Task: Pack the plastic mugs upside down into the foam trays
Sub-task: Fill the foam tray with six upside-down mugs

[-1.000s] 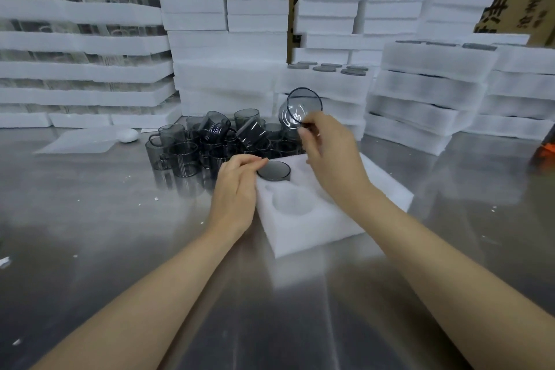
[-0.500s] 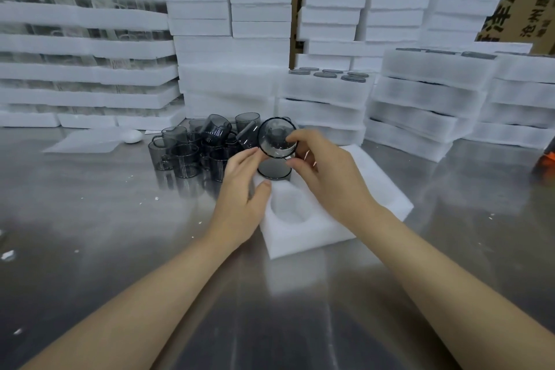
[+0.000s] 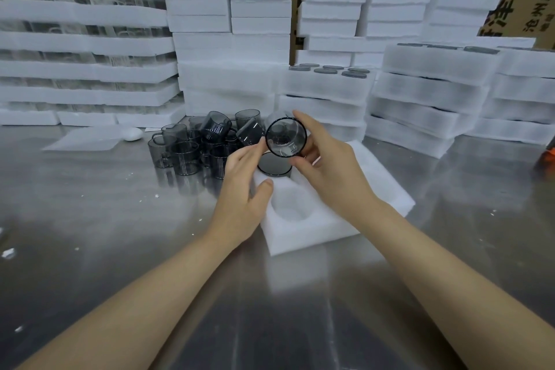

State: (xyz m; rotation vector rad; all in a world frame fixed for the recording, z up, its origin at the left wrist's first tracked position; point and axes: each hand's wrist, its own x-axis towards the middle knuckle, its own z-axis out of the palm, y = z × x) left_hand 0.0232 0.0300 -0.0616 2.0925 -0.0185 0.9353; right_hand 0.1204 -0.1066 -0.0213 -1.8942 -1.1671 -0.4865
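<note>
- While the right hand (image 3: pixel 327 168) grips a tilted mug (image 3: pixel 286 137) above the foam tray (image 3: pixel 330 219), another mug (image 3: pixel 274 166) sits inverted inside.
- Straight-fingered, the left hand (image 3: pixel 243 192) touches the tilted mug.

1. Shiny metal table (image 3: pixel 90 249), speckled with white crumbs (image 3: pixel 8 253).
2. Centre: one foam tray (image 3: pixel 375 189) lies flat.
3. Just left of it, a huddle of dark mugs (image 3: pixel 186 150).
4. Far left: a thin foam sheet (image 3: pixel 84 140), a white oval lump (image 3: pixel 132 133) touching it.
5. Along the back, stacks of foam trays (image 3: pixel 420 99).
</note>
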